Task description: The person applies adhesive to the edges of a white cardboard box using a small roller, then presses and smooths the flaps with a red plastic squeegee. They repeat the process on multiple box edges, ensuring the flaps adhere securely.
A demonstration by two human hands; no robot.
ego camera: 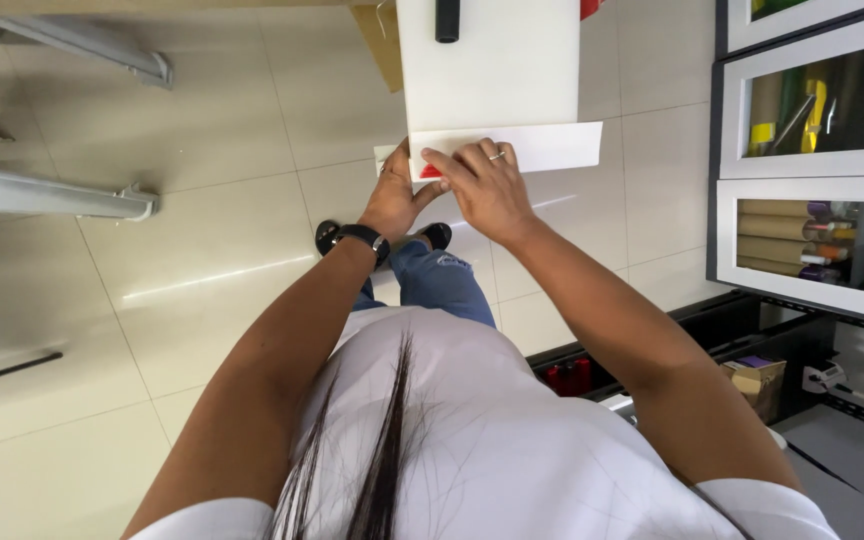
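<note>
Seen from above, the left hand (392, 200), wearing a dark wristwatch (364, 238), grips the near left corner of a folded white paper strip (542, 146). The right hand (482, 185) lies flat beside it, fingers pressing the strip's near edge. The strip rests across a white board's (492, 65) near end, a red patch (431, 172) showing underneath.
</note>
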